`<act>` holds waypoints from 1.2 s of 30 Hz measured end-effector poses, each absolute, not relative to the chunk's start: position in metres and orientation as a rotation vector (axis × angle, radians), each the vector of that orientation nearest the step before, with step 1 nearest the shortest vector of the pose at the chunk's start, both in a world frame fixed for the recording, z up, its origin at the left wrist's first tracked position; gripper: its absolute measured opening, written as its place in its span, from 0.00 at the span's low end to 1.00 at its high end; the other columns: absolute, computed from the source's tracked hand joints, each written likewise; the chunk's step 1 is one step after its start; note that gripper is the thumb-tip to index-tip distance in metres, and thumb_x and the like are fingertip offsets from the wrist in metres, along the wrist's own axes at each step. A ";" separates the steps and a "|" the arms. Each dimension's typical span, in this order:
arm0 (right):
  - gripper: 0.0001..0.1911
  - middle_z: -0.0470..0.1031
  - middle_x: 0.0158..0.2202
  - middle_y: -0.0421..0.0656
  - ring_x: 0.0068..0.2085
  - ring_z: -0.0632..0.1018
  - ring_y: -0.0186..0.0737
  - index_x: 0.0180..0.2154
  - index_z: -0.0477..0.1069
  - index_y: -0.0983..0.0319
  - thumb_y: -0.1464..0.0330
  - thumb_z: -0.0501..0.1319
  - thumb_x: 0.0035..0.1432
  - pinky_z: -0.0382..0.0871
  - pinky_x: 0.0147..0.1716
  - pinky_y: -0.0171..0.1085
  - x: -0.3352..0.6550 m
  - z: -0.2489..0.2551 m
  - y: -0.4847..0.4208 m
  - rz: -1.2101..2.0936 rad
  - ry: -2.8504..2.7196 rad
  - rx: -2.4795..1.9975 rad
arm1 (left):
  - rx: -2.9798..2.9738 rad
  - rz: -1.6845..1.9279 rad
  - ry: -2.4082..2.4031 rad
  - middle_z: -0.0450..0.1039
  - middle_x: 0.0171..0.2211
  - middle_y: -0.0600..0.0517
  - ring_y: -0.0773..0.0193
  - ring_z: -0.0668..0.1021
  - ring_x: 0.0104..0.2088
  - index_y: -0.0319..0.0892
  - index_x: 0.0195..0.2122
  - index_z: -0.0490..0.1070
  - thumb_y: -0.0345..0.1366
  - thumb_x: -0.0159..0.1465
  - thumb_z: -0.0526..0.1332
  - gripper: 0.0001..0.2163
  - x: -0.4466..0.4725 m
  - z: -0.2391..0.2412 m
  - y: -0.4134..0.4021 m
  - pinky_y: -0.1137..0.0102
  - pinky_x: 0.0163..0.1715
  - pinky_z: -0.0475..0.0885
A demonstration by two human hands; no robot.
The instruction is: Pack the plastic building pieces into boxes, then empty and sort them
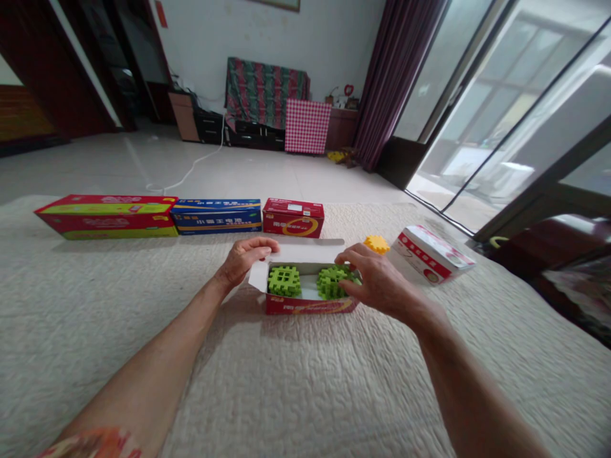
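Observation:
An opened red cardboard box [312,306] lies on the quilted cover, its white lid raised along the far side. Inside are interlocking green plastic blocks: a cube-like one [284,281] at the left end and a green block cluster [330,282] at the right. My left hand [248,257] pinches the lid at its left corner, thumb and fingers together. Over the box's right end, my right hand [377,275] has its thumb and fingers around the green pieces there, partly hiding them. A yellow toothed piece [377,244] shows just behind that hand.
Behind the open box stand a long red-and-green box [114,217], a blue box [216,217] and a closed red box [293,218] in a row. A white-and-red box [433,254] sits to the right. The quilted cover [296,381] spreads beneath everything.

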State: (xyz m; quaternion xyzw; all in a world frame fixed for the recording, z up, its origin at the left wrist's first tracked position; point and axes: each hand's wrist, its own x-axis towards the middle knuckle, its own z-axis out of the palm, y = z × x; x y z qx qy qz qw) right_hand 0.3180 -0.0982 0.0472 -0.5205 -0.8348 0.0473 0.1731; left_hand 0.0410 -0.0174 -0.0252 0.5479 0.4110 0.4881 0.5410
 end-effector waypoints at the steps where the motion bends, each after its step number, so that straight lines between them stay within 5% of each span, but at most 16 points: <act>1: 0.13 0.72 0.45 0.47 0.39 0.75 0.39 0.42 0.71 0.62 0.74 0.63 0.52 0.69 0.41 0.40 0.317 0.047 -0.098 0.141 -2.370 -1.477 | 1.299 1.161 0.974 0.79 0.33 0.50 0.67 0.72 0.25 0.41 0.33 0.80 0.39 0.49 0.66 0.11 0.041 -0.025 -0.017 0.72 0.26 0.66; 20: 0.11 0.75 0.43 0.49 0.37 0.77 0.40 0.42 0.74 0.63 0.68 0.59 0.57 0.71 0.38 0.42 0.349 0.045 -0.096 0.024 -2.044 -1.482 | 1.289 1.167 0.994 0.77 0.29 0.51 0.67 0.71 0.24 0.40 0.32 0.79 0.39 0.48 0.67 0.11 0.043 -0.021 -0.020 0.73 0.24 0.64; 36: 0.07 0.75 0.41 0.44 0.44 0.74 0.42 0.41 0.73 0.60 0.69 0.59 0.59 0.66 0.47 0.45 0.323 0.030 -0.095 0.103 -2.351 -1.388 | 1.307 1.168 1.012 0.78 0.30 0.50 0.68 0.70 0.24 0.40 0.32 0.79 0.39 0.49 0.67 0.11 0.043 -0.021 -0.019 0.73 0.23 0.63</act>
